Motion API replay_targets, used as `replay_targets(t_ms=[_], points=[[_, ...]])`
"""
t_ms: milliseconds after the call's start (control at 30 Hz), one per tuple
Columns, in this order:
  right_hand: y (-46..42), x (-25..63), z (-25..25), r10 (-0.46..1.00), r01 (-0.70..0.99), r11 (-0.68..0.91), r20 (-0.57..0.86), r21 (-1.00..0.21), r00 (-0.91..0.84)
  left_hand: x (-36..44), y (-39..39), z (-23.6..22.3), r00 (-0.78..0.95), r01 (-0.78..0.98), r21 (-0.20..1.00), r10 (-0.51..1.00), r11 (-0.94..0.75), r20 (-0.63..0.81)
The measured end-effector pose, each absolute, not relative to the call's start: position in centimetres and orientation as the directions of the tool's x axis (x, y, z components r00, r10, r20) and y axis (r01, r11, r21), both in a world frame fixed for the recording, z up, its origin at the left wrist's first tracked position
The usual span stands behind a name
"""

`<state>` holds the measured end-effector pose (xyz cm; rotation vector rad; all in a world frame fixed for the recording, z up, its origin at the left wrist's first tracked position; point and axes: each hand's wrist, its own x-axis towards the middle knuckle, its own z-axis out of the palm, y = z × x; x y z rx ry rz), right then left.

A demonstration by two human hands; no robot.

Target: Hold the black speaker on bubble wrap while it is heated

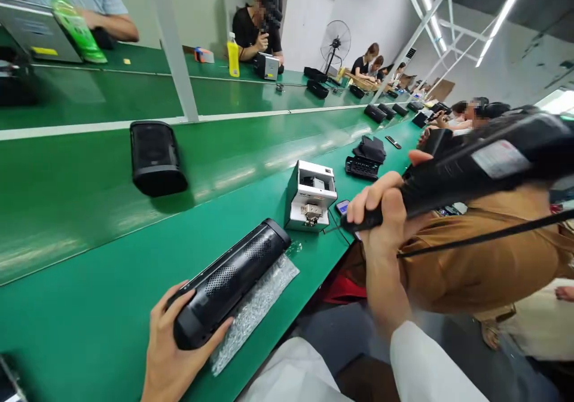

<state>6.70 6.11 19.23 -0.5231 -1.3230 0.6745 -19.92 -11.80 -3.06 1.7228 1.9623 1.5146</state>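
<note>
At the near edge of the green bench, the left hand [173, 345] wraps around the near end of a long black cylindrical speaker [231, 279], thumb along its front and fingers curled over the back, pinning it down. That speaker lies on its side on a strip of bubble wrap [258, 306], which sits flat on the bench mat [89, 306], and its far end points toward a small white screw feeder box [310, 195]. Up at chest height, the right hand [381, 210] is closed tight around the grip of a black electric screwdriver [475, 166]; the tool's bit end points toward the feeder box, and a black cord [484, 234] trails from it to the right. Just beyond the feeder box, a phone [342, 206] lies on the mat, and farther along rests a black speaker part [366, 160]. On the green conveyor belt [67, 186] stands another black speaker [155, 157], well apart from the one being held. A person in a brown shirt [484, 264] sits just to the right, and more workers line the belt beyond
</note>
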Motion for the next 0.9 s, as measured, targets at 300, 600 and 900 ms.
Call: replay_targets(t_ms=[300, 600, 900], points=[[13.8, 5.9, 16.6, 0.695, -0.001, 0.711, 0.702, -0.703, 0.156, -19.7, -11.4, -2.7, -0.256, 0.67, 0.706, 0.821, -0.23, 0.511], [5.0, 4.8, 19.4, 0.826, -0.227, 0.537, 0.561, -0.813, -0.057, -19.1, -11.7, -2.7, -0.226, 0.644, 0.721, 0.838, -0.254, 0.496], [-4.5, -1.3, 22.6, 0.481, -0.275, 0.425, 0.472, -0.863, -0.739, -18.9, -11.9, -2.6, -0.22, 0.576, 0.778, 0.869, -0.251, 0.443]])
